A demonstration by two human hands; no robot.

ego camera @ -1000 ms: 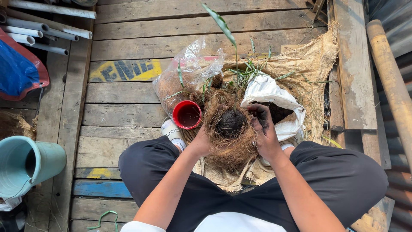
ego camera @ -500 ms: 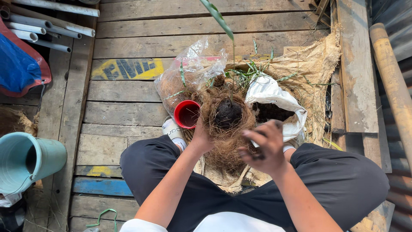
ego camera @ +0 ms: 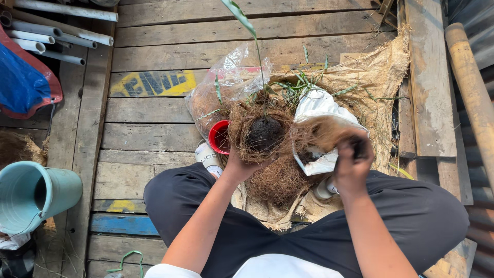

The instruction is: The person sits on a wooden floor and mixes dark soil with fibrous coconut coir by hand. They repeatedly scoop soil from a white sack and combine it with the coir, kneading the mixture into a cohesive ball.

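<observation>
A person sits cross-legged in dark trousers on a weathered plank floor (ego camera: 149, 136), forearms reaching forward. The left hand (ego camera: 242, 167) is cupped half open beneath a coir-wrapped root ball (ego camera: 261, 135), fingers curled up around its underside so that it rests in the palm; the wrap is wiry, tan and shaggy, and a dark lump of soil shows at its centre, from which a thin green stem (ego camera: 246, 25) with a long leaf rises toward the camera. The right hand (ego camera: 352, 164) is closed in a loose fist at the mouth of a white plastic bag (ego camera: 321, 105), pinching something dark; whether that is soil or fibre cannot be told. More loose coconut fibre (ego camera: 280, 183) lies heaped between the knees on coarse burlap sacking (ego camera: 378, 77). Just left of the root ball stands a small red plastic pot (ego camera: 220, 138), and behind it lies a crinkled clear plastic bag (ego camera: 226, 85) of brown fibre. To the far left a pale teal bucket (ego camera: 36, 193) lies on its side, and grey plastic pipes (ego camera: 56, 38) lie beyond it, beside blue tarpaulin (ego camera: 23, 82).
</observation>
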